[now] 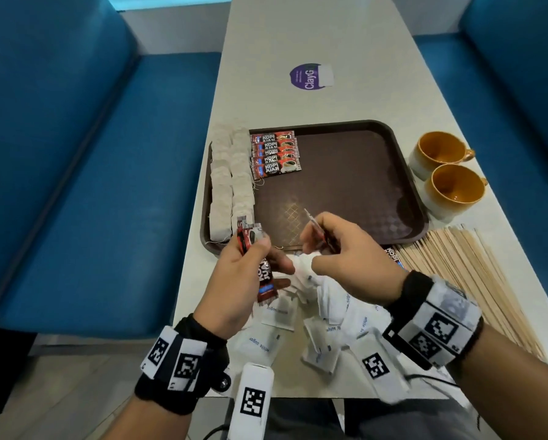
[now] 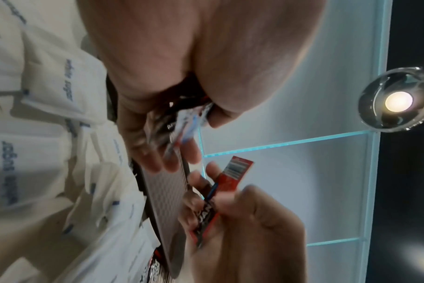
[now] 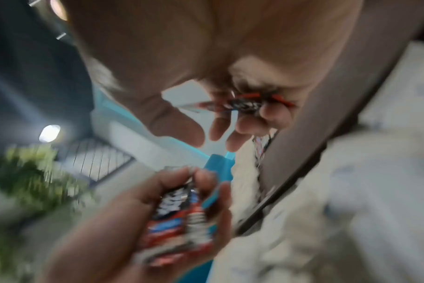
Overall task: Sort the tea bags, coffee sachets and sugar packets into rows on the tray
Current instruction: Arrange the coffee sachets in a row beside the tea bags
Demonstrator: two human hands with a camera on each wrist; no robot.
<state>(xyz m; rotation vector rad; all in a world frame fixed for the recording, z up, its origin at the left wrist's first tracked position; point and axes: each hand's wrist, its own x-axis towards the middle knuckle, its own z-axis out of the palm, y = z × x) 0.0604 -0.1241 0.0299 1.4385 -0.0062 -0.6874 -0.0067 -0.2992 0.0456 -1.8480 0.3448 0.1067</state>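
Above the near edge of the tray [image 1: 345, 131], the left hand [image 1: 234, 287] grips several coffee sachets [image 1: 264, 281] and the right hand [image 1: 345, 252] pinches one [image 1: 318, 231]; light, slick and limp, they probably handle best held across the middle

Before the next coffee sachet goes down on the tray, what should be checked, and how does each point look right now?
1. Right hand has a grip on one coffee sachet: ok.
2. Left hand holds the spare sachets securely: ok; how many, cannot tell.
3. Free space on the tray below the coffee row: ok.
4. Coffee row is tidy and beside the tea bags, not mixed: ok.
5. Sachet in the right hand faces label up: cannot tell, seen edge-on.
6. Sugar packets sorted onto tray: not ok, piled on the table.
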